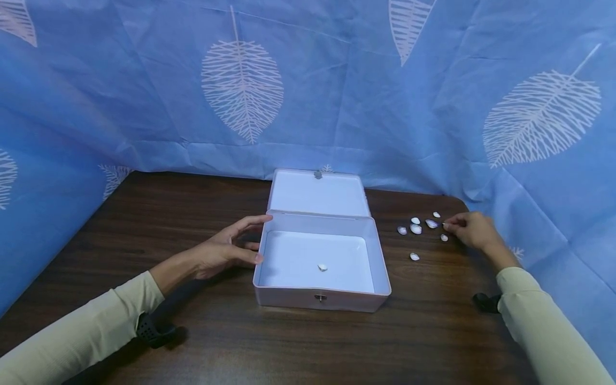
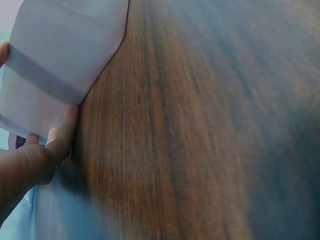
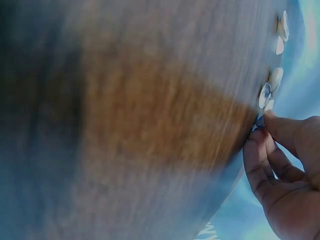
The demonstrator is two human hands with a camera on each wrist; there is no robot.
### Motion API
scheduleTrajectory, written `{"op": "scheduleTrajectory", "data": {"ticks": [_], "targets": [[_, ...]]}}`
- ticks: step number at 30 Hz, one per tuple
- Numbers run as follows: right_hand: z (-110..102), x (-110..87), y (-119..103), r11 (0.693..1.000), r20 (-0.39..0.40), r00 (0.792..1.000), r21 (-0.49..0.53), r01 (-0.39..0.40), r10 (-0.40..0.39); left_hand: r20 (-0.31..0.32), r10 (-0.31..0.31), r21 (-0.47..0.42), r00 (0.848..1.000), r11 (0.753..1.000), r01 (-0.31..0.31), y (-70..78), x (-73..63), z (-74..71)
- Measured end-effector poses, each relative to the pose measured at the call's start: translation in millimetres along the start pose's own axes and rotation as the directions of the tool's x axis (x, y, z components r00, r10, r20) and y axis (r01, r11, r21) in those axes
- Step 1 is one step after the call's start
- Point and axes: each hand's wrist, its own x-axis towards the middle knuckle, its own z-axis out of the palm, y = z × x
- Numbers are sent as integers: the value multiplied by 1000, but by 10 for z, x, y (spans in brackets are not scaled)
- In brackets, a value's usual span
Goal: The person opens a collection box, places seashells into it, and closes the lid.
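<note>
A white metal box [image 1: 321, 300] stands on the table with its lid [image 1: 317, 193] folded back. One small seashell [image 1: 323, 267] lies on its floor. My left hand [image 1: 223, 247] rests against the box's left side, thumb and fingers spread along it; in the left wrist view, fingers [image 2: 65, 132] touch the outer wall. To the right of the box, my right hand [image 1: 471, 230] pinches a small shell between thumb and fingertips, mostly hidden by them. Several white and purplish shells [image 1: 416, 229] lie scattered just left of that hand, and some shells [image 3: 265, 95] show beyond the fingertips in the right wrist view.
The dark wooden table [image 1: 192, 203] carries the box and shells. A blue cloth [image 1: 308, 96] with white leaf prints hangs behind and around the table. A small latch [image 1: 320, 297] sits on the box's front wall. Black straps [image 1: 153, 331] circle the sleeved wrists.
</note>
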Motion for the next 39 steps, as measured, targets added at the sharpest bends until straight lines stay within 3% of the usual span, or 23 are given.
{"op": "scheduleTrajectory", "data": {"ticks": [17, 30, 39], "targets": [[-19, -115, -51, 999, -110, 994, 33, 29, -25, 11, 24, 5, 1000, 1000, -24, -7, 4, -17], [-25, -272, -348, 993, -140, 989, 105, 58, -43, 12, 11, -1, 1000, 1000, -11, -20, -1, -8], [-33, -351, -563, 983, -206, 975, 139, 119, -89, 16, 16, 1, 1000, 1000, -16, -11, 6, -1]]}}
